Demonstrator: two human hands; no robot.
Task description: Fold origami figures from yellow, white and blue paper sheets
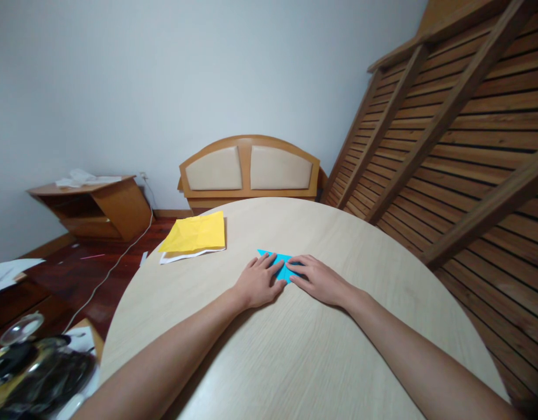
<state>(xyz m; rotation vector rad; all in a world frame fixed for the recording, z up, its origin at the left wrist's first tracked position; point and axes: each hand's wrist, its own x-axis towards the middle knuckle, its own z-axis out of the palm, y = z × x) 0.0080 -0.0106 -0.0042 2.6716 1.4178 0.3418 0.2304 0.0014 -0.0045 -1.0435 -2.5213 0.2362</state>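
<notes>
Your two hands lie flat on the round table [295,350], and both press on a small blue paper [281,263] near the middle of it. Your left hand [258,283] is spread open, with its fingertips on the near left part of the paper. Your right hand [320,279] is open too, and its fingers hold down the right side. Neither hand is closed around anything; they only press. The blue paper looks folded into a pointy shape, with one sharp corner sticking out to the far left. It is thin and very light, so it would likely slide on the smooth wood if you let go. It bends with no effort and could tear or crease in the wrong spot, so press softly. The best place to take it looks like the edges and corners, with your fingertips. A yellow paper [194,233] lies on a white sheet well apart to the left, near the table's far edge.
</notes>
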